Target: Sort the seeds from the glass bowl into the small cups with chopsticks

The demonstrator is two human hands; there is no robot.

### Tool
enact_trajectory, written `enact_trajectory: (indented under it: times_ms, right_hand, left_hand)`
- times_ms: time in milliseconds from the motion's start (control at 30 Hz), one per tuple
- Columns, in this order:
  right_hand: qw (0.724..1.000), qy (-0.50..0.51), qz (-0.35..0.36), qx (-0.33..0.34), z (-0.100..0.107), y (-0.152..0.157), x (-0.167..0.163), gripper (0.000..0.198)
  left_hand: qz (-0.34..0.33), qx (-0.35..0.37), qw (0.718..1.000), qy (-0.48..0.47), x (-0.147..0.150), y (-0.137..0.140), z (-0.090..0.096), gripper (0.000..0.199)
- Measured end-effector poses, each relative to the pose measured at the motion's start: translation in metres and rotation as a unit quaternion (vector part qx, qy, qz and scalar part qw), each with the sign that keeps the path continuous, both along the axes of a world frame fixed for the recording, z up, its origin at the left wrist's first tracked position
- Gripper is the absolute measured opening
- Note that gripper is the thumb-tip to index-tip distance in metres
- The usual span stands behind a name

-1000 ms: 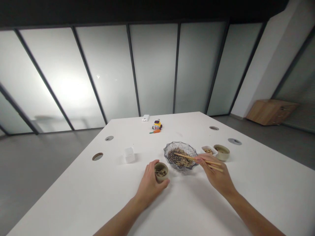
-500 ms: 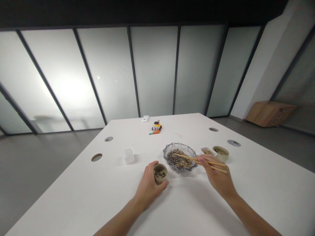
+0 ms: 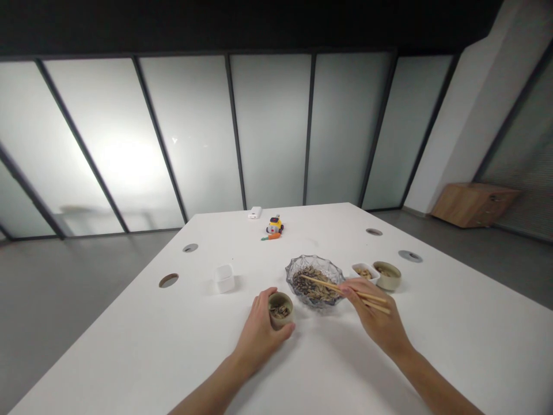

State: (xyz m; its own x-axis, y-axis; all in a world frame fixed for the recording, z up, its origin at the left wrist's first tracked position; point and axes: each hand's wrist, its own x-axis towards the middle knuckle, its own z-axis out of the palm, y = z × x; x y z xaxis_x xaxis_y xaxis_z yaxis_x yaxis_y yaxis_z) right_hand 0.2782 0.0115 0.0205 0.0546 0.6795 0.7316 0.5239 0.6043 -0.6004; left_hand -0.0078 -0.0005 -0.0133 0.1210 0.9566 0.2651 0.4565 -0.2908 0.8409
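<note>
Left hand (image 3: 259, 328) is clasping small cup (image 3: 280, 298), seeds (image 3: 280, 312) lying inside | right hand (image 3: 380, 320) is clamping chopsticks (image 3: 326, 284), tips reaching among seeds in glass bowl (image 3: 329, 268), just beyond-left of that grip | risk: a seed could be slipping loose if tips are crossing; cup could be tipping if left fingers are loosening

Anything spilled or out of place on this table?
No obvious spill around the glass bowl. The yellow toy vehicle and orange item beyond it seem slightly odd, sharing a table with seed-like bits.
</note>
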Motion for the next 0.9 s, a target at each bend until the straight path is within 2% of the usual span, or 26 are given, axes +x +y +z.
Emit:
enact_trajectory:
  times_ms: [200, 333, 500, 633, 900]
  right_hand:
    - [1.000, 0.007, -0.020, 0.009, 0.010, -0.002, 0.004, 0.034]
    - [0.999, 0.024, -0.042, -0.014, 0.006, 0.001, 0.006, 0.040]
    - [0.998, 0.044, 0.006, -0.044, -0.002, 0.003, 0.002, 0.036]
    - [0.997, 0.025, 0.043, -0.052, -0.001, -0.001, -0.003, 0.035]
    - [0.999, 0.019, 0.035, -0.024, 0.002, -0.002, -0.003, 0.032]
  left_hand:
    - [0.000, 0.004, 1.000, 0.000, -0.001, 0.000, -0.002, 0.072]
    - [0.002, -0.001, 1.000, 0.000, -0.002, 0.001, -0.002, 0.072]
    - [0.003, -0.005, 1.000, 0.007, 0.000, -0.001, 0.002, 0.071]
    - [0.002, -0.007, 1.000, 0.005, 0.002, -0.002, 0.005, 0.071]
    - [0.002, -0.012, 1.000, 0.004, 0.001, -0.002, 0.007, 0.072]
